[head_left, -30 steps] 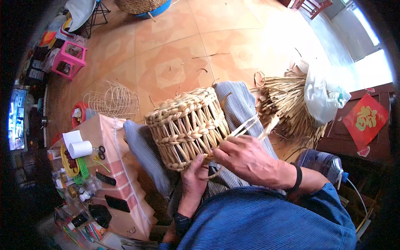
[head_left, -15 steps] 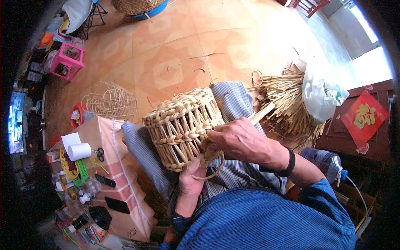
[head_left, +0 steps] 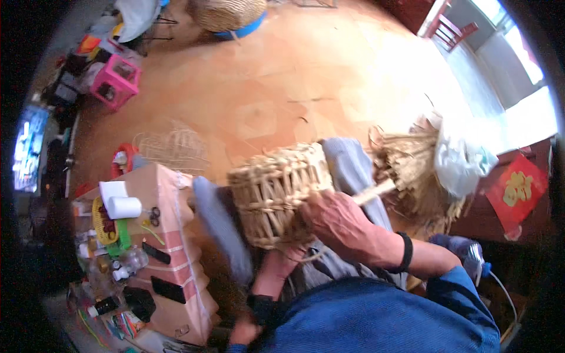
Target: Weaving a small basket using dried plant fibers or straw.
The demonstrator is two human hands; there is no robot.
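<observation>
An open-sided basket (head_left: 279,197) of straw-coloured twisted plant strands rests tilted on my lap, between my knees. My left hand (head_left: 282,262) supports it from the near lower side, its fingers hidden behind the weave. Against the basket's right side, my right hand (head_left: 338,220) is closed, knuckles up, fingertips out of sight. A pale flat stick (head_left: 375,191) juts from that hand toward the upper right. A loose strand (head_left: 318,255) curves below the basket near my left wrist. Motion blurs the picture.
At left, a cloth-covered table (head_left: 170,235) holds scissors (head_left: 155,216), a paper roll (head_left: 125,207), dark phone-like slabs and bottles. A dried-stalk bundle (head_left: 412,176) and white plastic bag (head_left: 462,165) lie right. A wire-like frame (head_left: 173,147) and pink stool (head_left: 118,81) stand beyond.
The whole view has shifted, so the basket and hands sit lower and further right. My left thumb, earlier seen at the basket's lower rim, is now hidden. The right hand stays at the basket's side.
</observation>
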